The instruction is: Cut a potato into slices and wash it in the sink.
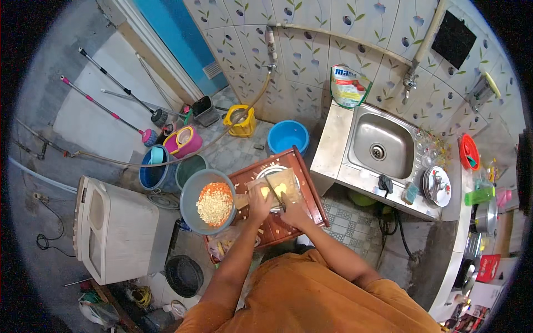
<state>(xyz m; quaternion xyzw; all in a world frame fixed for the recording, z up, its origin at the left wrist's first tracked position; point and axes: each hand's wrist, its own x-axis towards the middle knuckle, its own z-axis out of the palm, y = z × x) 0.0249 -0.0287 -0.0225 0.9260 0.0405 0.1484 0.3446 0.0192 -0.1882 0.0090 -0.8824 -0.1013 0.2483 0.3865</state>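
Observation:
My right hand grips a knife, whose blade lies across a wooden cutting board. Pale yellow pieces of food sit on both sides of the blade; they look like peeled potato, though I cannot be sure. Against the left piece rest the fingers of my left hand, holding it on the board. Under the board shows the rim of a round white dish, set on a reddish-brown wooden table. Left of my hands, a grey basin holds diced orange and pale pieces.
Peel scraps dot the tabletop, and a plastic bag lies at its near left corner. Beyond the table stands a blue basin. A steel sink with stacked plates is at right. A washing machine stands left, near several buckets.

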